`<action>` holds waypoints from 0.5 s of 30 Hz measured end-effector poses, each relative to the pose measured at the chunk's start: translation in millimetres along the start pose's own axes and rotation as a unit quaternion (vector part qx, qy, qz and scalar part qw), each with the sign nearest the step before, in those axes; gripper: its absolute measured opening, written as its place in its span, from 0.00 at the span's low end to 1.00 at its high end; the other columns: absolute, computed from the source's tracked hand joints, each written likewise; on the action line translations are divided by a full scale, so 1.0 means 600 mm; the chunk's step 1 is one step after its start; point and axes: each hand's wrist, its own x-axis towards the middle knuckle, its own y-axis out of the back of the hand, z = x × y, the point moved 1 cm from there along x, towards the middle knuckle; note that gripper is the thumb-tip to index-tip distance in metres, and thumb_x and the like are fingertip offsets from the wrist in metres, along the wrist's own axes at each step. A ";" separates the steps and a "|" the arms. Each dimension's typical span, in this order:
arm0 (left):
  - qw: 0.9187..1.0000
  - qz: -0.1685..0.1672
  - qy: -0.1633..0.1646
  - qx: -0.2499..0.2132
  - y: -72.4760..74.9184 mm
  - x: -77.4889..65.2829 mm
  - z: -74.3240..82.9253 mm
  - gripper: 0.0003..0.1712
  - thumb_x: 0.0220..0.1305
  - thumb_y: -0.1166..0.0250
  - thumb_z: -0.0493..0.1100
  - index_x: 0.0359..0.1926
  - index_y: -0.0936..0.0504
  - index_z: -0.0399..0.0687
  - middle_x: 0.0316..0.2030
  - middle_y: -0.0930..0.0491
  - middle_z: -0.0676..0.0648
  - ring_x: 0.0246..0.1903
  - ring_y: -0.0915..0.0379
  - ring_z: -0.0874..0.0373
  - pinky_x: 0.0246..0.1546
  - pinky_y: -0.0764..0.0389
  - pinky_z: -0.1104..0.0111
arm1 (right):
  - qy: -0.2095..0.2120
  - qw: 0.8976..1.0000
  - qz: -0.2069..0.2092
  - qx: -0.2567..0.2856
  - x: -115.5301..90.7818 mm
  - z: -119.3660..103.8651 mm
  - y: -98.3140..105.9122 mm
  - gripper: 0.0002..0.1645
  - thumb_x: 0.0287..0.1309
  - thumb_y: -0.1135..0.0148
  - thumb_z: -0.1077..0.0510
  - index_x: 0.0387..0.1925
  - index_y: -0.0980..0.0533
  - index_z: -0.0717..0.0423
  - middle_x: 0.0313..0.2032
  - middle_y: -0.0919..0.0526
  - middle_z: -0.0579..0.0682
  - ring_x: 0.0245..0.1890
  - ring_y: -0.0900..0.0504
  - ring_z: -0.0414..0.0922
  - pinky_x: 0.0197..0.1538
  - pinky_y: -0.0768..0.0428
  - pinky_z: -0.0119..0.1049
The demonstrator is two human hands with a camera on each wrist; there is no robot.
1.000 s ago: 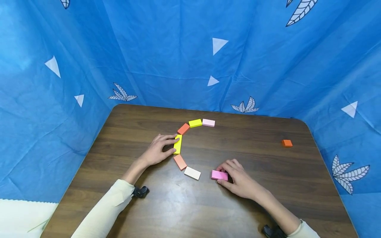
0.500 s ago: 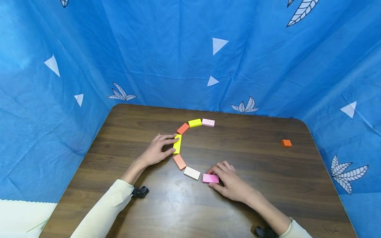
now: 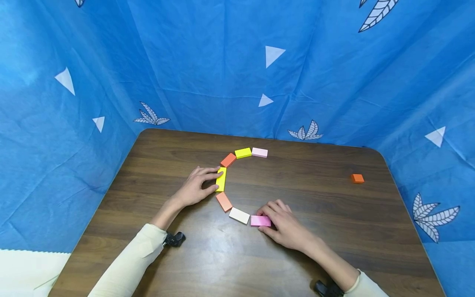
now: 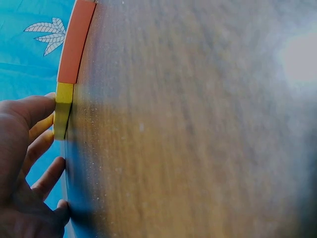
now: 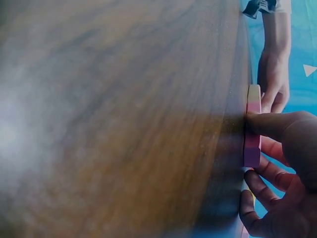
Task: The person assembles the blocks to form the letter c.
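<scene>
On the brown table (image 3: 178,264), rectangular blocks lie flat in a curved row. My left hand (image 3: 194,189) grips the yellow block (image 3: 221,181) on the row's left side, thumb near its front end and fingertips toward its far end. My right hand (image 3: 285,226) holds a pink block (image 3: 260,221) between thumb and fingers, a small gap from the cream block (image 3: 239,215). A salmon block (image 3: 224,202) lies between the cream and yellow ones. In the right wrist view, the thumb presses the near side of the pink block (image 5: 252,148).
The row's far part has an orange-red block (image 3: 228,160), a second yellow block (image 3: 243,153) and a pale pink block (image 3: 259,152). A lone orange block (image 3: 358,178) lies far right. Blue patterned cloth (image 3: 222,74) surrounds the table's back and sides.
My right hand has slid the pink block leftward, closing most of its gap to the cream block. My left hand has stayed at the yellow block.
</scene>
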 end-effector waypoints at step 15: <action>1.000 0.001 0.001 -0.002 0.000 0.000 0.005 0.29 0.75 0.30 0.48 0.73 0.20 0.53 0.78 0.27 0.48 0.78 0.35 0.40 0.87 0.54 0.38 | 0.003 1.000 0.006 0.004 0.002 0.001 -0.002 0.19 0.62 0.21 0.49 0.53 0.18 0.39 0.48 0.18 0.36 0.51 0.27 0.38 0.54 0.26 0.43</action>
